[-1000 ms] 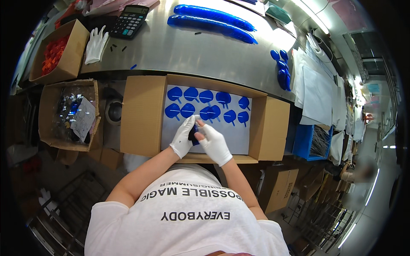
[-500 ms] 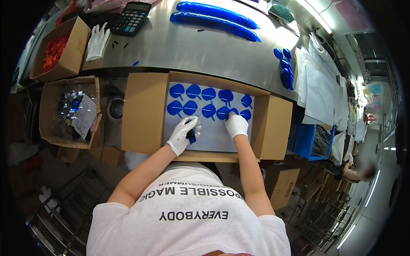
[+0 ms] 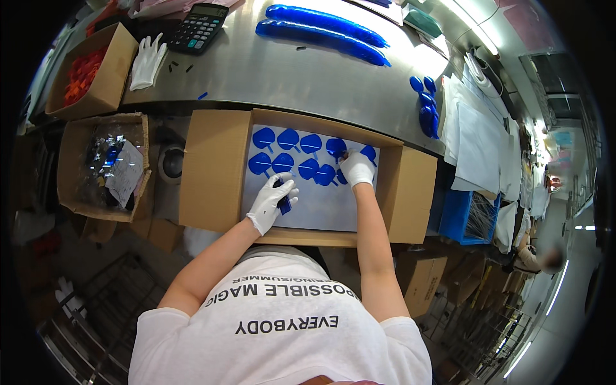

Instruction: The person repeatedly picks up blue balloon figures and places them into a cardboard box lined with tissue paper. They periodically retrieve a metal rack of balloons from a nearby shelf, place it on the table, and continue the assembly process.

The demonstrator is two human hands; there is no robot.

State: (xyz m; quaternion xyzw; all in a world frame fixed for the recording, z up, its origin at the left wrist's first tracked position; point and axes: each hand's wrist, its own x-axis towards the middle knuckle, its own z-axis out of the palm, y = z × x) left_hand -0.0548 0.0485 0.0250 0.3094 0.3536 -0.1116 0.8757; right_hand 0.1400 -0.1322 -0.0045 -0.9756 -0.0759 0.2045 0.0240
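Inside a cardboard box (image 3: 301, 238), glossy blue lens-shaped pieces with short thin tabs lie in two rows on a white sheet (image 3: 314, 208). My left hand (image 3: 273, 202), in a white glove, is closed around several dark blue pieces (image 3: 283, 205) at the near side of the box. White-gloved too, my right hand (image 3: 357, 169) reaches to the right end of the rows. Its fingers are pinched at the edge of a blue lens-shaped piece (image 3: 335, 146) in the far row. Below it, a near-row piece (image 3: 325, 174) overlaps its neighbour; the hand partly covers others.
Beyond the box is a metal table (image 3: 308, 80) with long blue stacks (image 3: 321, 32), a calculator (image 3: 197, 29) and a spare white glove (image 3: 148, 62). A carton of red parts (image 3: 82, 77) and a carton of scraps (image 3: 106, 167) stand left. A blue crate (image 3: 471, 218) sits right.
My right hand has moved away from me, from the near row to the far row. A near-row piece now sits lower and further left. My left hand keeps its hold.
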